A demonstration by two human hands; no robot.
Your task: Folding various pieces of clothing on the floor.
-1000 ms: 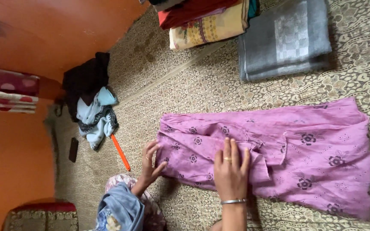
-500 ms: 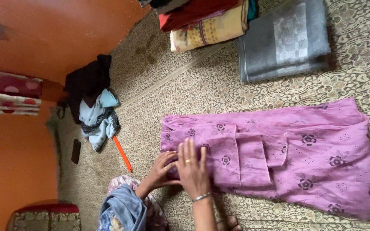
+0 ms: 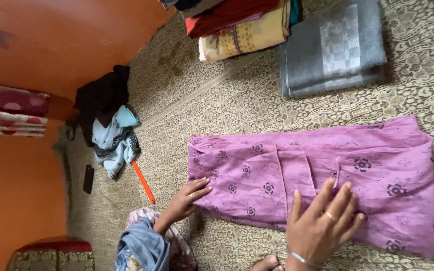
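Patterned floor covering (image 3: 217,100) carries the purple floral garment (image 3: 327,175), spread flat. Left hand (image 3: 184,198) pins its corner, right hand (image 3: 322,226) presses mid-cloth, both open-palmed, seemingly smoothing it; the folded flap needs flattening.

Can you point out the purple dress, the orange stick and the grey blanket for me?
Purple dress (image 3: 257,170): head view, on the flat flowered cloth near its left end.
Orange stick (image 3: 142,181): head view, on its middle.
Grey blanket (image 3: 302,50): head view, on its plain grey top.
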